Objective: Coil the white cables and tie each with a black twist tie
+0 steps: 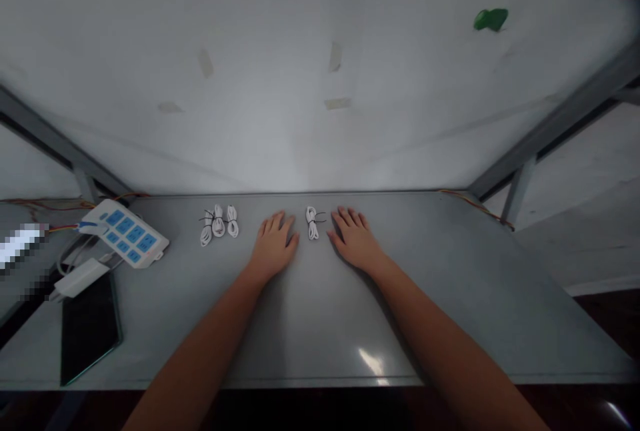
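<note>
My left hand lies palm down on the grey table, its fingers spread and holding nothing. Also palm down with spread fingers, my right hand rests on the table farther right. Between the two hands is a coiled white cable with a dark tie around it, touched by neither hand. Left of my left hand, three more tied white coils sit in a row: one at the left, one in the middle and one at the right.
A white power strip with blue sockets lies at the left. In front of it are a white adapter and a dark tablet. A pale wall stands behind the table, with metal frame bars at both sides.
</note>
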A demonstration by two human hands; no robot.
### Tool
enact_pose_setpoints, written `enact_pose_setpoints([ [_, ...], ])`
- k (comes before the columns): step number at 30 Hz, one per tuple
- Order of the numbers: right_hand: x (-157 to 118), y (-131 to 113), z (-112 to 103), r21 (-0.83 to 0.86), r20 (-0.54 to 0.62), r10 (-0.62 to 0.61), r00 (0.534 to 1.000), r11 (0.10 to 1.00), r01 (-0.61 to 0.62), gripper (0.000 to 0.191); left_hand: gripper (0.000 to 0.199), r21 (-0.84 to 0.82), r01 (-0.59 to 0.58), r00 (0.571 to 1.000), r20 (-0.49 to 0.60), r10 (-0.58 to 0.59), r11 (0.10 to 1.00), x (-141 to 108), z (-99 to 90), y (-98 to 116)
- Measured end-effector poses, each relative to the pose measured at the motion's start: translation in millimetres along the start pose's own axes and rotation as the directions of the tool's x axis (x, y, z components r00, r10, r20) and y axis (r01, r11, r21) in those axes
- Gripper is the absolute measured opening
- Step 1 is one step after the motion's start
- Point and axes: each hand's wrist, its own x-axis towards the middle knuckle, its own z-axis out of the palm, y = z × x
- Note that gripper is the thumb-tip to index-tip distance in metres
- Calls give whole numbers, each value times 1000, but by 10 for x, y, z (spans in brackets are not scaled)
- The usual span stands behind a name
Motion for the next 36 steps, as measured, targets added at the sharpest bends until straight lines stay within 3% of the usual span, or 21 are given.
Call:
enact_pose_setpoints([
  [15, 4, -10, 4, 19, -1, 0, 1000, 1000, 0, 65, 54, 10, 12, 1000, -4, -12, 1000, -5, -29, 69],
  [17, 4, -10, 0, 15, -1, 2, 1000, 1000, -2, 65, 56, -13, -31, 999, -8, 31, 999, -11, -41, 125],
  [21, 4, -14, -8, 5, 3, 1, 1000, 1000, -1, 65, 60, -57, -239, 968, 59, 242, 969, -33, -72, 267],
  [23, 3, -12, -8, -3, 1, -3, 1000, 1000, 3, 65, 56, -57, -260, 961, 86, 264, 964, -38, -80, 306],
  [26, 3, 2, 2, -10, -1, 2, 1000, 1000, -2, 65, 54, -23, -164, 983, 77, 166, 986, -31, -87, 276],
  [30, 6, 28, 22, -11, 1, 0, 1000, 1000, 0, 65, 54, 82, 45, 999, 15, -47, 996, -27, -122, 78],
  [33, 10, 42, 36, -11, -1, -4, 1000, 1000, 4, 66, 54, 171, 224, 973, -97, -209, 960, -39, -193, -155],
  [36, 14, 56, 52, -15, -5, -10, 1000, 1000, 10, 66, 59, 190, 403, 907, -217, -362, 895, -47, -301, -423],
])
